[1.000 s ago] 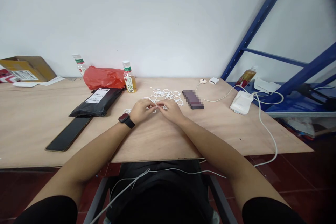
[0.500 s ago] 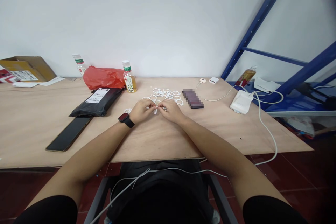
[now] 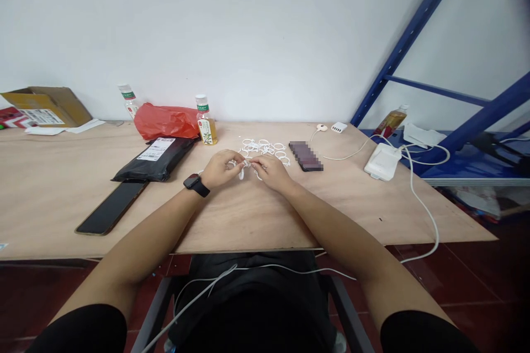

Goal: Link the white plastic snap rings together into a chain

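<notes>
Dark phone (image 3: pixel 111 208): flat at far left, its upper end by the black parcel (image 3: pixel 138 169).
Left hand (image 3: pixel 221 169): thumb and fingers drawn narrow, pinching a white piece (image 3: pixel 241 174); a watch (image 3: pixel 197 185) sits on the wrist.
Just changed: the two hands' fingertips stand slightly farther apart than half a second ago, and more white shows between them; this looks like a regrip, with the handling probably unfinished.
White piece: between the fingertips, over the near edge of the ring pile; small and plain, a short strip hanging below the left thumb, its full outline hidden.
White rings (image 3: pixel 264 148): thin, overlapping loops just beyond the hands on the wooden table (image 3: pixel 248 220).
Right hand (image 3: pixel 271 172): thumb and forefinger nearly together, seemingly holding the piece's other side.
Blurred dark slab (image 3: pixel 305 156): right of the rings, apart from both hands.
</notes>
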The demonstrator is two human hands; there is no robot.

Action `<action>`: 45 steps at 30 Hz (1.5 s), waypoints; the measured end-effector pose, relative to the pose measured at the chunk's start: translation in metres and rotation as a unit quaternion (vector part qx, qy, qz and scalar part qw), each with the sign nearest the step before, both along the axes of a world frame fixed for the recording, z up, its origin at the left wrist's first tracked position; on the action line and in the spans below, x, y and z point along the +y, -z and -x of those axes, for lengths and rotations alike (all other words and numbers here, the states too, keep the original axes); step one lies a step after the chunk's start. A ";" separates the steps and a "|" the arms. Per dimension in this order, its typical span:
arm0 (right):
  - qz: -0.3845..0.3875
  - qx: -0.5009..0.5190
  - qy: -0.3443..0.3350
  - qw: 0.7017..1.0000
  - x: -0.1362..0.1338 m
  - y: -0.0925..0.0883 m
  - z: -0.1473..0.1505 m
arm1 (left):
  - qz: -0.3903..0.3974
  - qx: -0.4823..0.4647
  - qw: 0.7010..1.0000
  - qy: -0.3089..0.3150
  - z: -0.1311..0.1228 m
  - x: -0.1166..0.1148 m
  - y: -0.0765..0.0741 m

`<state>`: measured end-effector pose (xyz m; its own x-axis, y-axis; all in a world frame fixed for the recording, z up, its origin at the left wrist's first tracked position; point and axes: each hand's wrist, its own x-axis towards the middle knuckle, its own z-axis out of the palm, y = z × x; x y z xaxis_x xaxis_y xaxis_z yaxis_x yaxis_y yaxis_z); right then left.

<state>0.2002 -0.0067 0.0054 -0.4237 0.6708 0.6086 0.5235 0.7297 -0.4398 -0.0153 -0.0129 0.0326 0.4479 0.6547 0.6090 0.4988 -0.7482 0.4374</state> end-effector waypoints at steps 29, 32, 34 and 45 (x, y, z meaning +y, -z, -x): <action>-0.016 -0.043 0.002 0.999 0.004 0.002 -0.005 | 0.021 0.109 0.994 0.021 0.001 0.007 0.016; -0.007 -0.006 -0.022 1.000 0.001 0.002 -0.001 | 0.024 0.086 0.996 0.028 -0.006 0.003 0.018; 0.008 0.010 -0.038 0.999 0.000 0.002 0.000 | 0.029 0.063 0.997 0.022 -0.008 0.002 0.019; 0.083 0.068 -0.042 0.993 -0.004 -0.002 0.001 | 0.009 0.038 0.998 0.045 -0.004 0.006 0.020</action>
